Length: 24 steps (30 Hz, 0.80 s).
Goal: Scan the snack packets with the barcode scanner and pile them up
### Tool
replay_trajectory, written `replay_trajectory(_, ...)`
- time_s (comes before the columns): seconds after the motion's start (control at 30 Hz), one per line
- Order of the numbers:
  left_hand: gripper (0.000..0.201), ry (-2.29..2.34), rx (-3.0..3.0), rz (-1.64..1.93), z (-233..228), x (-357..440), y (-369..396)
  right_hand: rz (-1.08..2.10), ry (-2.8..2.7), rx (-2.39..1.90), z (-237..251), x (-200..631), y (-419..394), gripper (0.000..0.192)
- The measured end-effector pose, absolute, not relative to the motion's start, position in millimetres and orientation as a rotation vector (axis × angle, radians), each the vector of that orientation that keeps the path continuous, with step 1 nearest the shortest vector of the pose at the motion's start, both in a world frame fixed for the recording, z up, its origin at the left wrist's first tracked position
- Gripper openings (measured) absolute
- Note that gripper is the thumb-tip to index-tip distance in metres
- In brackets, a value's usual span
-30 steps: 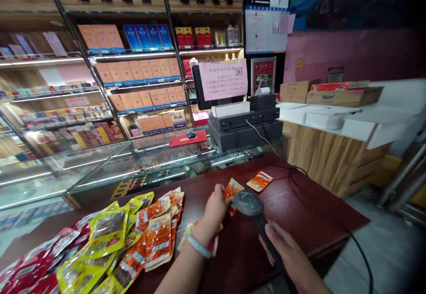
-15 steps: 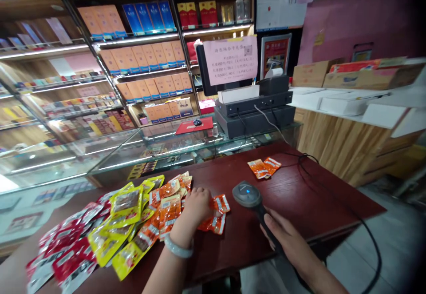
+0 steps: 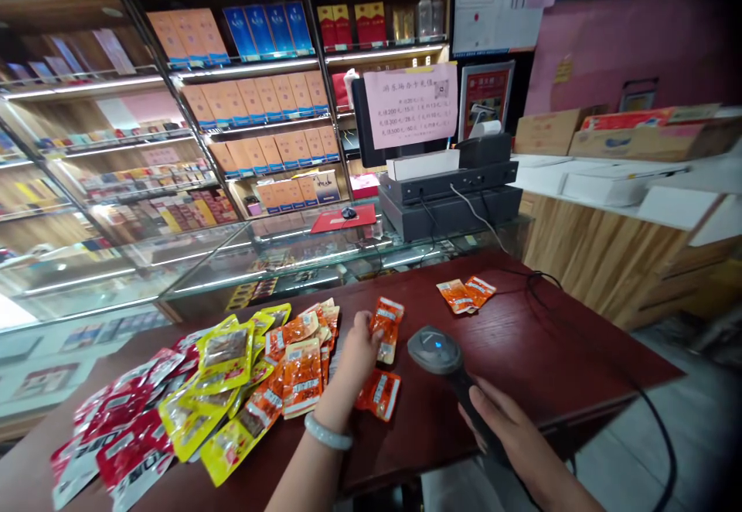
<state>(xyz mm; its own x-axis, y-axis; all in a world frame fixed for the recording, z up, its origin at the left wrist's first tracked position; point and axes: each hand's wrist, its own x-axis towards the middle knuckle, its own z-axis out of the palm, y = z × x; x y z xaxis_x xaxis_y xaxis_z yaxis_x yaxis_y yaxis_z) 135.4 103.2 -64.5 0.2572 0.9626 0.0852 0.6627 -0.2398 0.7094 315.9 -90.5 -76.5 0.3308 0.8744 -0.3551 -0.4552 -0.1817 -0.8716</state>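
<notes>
Our left hand (image 3: 358, 349) pinches an orange snack packet (image 3: 386, 329) by its left edge, holding it upright just above the dark red table (image 3: 522, 349). The packet is small and glossy, orange with a white label patch and a paler strip along its top. Our right hand (image 3: 507, 427) is wrapped around the handle of a black scanner (image 3: 434, 349), whose rounded head sits just right of the packet and shows a small blue light.

Directly below the held packet another orange packet (image 3: 379, 393) lies flat on the table. To the left spreads a heap of orange packets (image 3: 301, 361), then yellow packets (image 3: 223, 377), then red packets (image 3: 116, 435) out by the near left edge. Two more orange packets (image 3: 465, 294) lie together far right, well apart from the hands.

The stretch of table between scanner and that pair is bare wood. The scanner's cable (image 3: 580, 311) loops across the right side and drops over the near right edge. A glass counter (image 3: 278, 257) borders the far edge.
</notes>
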Motion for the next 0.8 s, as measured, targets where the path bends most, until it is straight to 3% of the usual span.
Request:
replay_trajectory(0.33, 0.018, 1.273, 1.753, 1.076, -74, 175, 118, 1.271, -0.446, -1.202, -85, 317, -89, 0.064)
replay_trajectory(0.6, 0.025, 1.280, 1.652, 0.993, -75, 182, 111, 1.210, -0.408, -1.221, -89, 316, -89, 0.066)
replay_trajectory(0.8, 0.065, 0.897, 1.474, 0.843, -53, 207, 113, 1.241, -0.370, -1.169, -84, 317, -90, 0.064)
